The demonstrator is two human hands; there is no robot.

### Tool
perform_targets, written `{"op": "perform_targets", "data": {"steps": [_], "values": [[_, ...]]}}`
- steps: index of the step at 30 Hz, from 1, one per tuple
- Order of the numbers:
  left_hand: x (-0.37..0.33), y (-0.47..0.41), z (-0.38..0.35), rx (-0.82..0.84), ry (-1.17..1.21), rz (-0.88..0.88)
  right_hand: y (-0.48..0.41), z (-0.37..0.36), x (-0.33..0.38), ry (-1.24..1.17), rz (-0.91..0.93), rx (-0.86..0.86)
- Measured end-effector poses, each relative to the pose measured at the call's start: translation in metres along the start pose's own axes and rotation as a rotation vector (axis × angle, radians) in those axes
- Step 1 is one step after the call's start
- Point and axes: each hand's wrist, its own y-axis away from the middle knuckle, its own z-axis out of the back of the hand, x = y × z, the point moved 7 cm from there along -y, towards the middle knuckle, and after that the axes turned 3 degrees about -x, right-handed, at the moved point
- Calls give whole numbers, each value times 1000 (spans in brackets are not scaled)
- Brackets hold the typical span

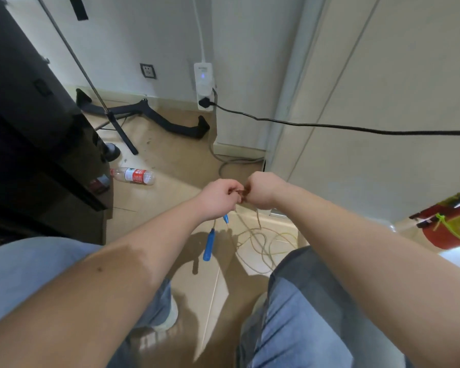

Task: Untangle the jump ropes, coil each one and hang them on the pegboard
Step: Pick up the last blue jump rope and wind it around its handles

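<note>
Two bare forearms reached out over jeans-clad legs, meeting above the floor (170,160). The left hand (218,199) and the right hand (263,191) were knuckle to knuckle, the fingers of both curled tight around a small brownish knot (243,193) of cord pinched between them. Below the hands a blue handle (209,245) dangled on its cord, with the tip of a second blue handle (225,218) just under the left wrist. Pale jump ropes (260,243) lay in loose, overlapping loops on the floor near the right knee. A plastic bottle (133,176) lay well off to the left, and a red extinguisher (452,224) sat at the right edge. No pegboard was in view.

The work looked to be at the untangling stage, picking at one snarl. The next move would probably call for loosening that knot and feeding a handle back through before any coiling.
</note>
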Motion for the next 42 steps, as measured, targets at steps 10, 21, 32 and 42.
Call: {"op": "perform_targets", "data": {"steps": [10, 21, 32, 42], "values": [[105, -38, 2, 35, -155, 181, -65, -30, -42, -59, -188, 50], [215, -80, -8, -44, -140, 482, -138, -110, -51, -15, -193, 322], [292, -113, -38, -255, 124, 697, -205, -242, -51, -203, -261, 296], [337, -105, -21, -507, 392, 840, -253, -294, -47, -324, -395, 169]]}}
